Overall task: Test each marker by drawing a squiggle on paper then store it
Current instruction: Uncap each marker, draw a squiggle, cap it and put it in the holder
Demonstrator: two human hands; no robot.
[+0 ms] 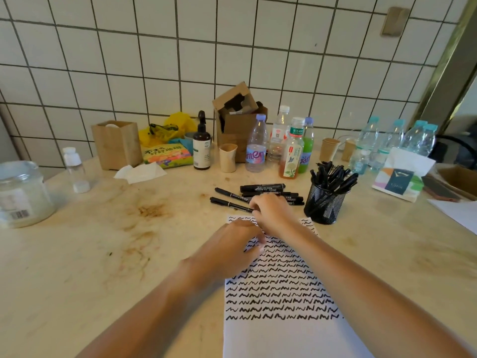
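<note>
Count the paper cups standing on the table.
3. One paper cup stands left of the purple-capped bottle; a second cup and a third cup stand behind the pen holder. More may hide behind the bottles.

at about 12 o'clock, the tea bottle (292, 153) carries "东方树叶" on its green neck band. at 11 o'clock, the colourful snack packet (167, 155) reads "不生气". the markers' (262, 187) print is too small to read.

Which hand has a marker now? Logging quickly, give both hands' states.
Left hand: rests on the paper, grip unclear.
Right hand: grips a marker.
</note>
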